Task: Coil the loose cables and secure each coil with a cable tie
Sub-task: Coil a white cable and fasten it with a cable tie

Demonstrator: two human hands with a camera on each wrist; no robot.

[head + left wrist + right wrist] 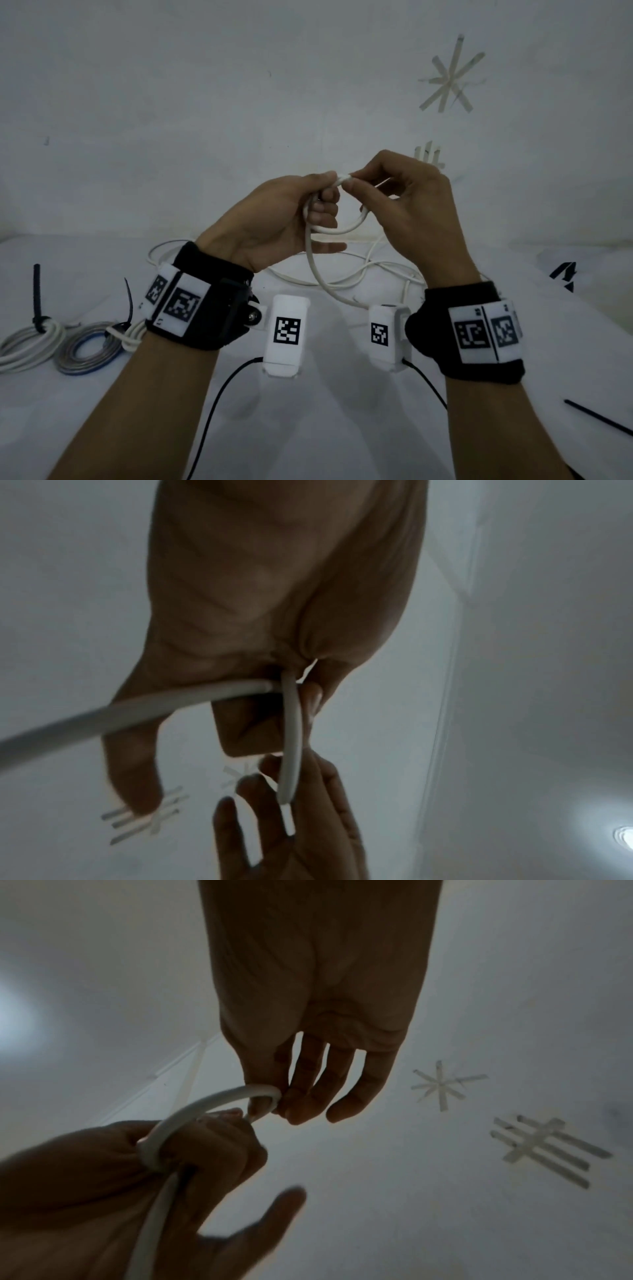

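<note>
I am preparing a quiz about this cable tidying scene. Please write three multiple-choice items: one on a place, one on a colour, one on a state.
1. Where do the finished coils lie?
A. left of the left arm
B. right of the right arm
C. on the wall

2. What colour is the held cable?
A. red
B. white
C. green

3. What is the state of the held cable?
A. tied
B. lying flat
C. looped between both hands

Answers:
1 A: the coils lie left.
2 B: the cable is white.
3 C: the left hand and right hand hold a loop, with no tie on it.
</note>
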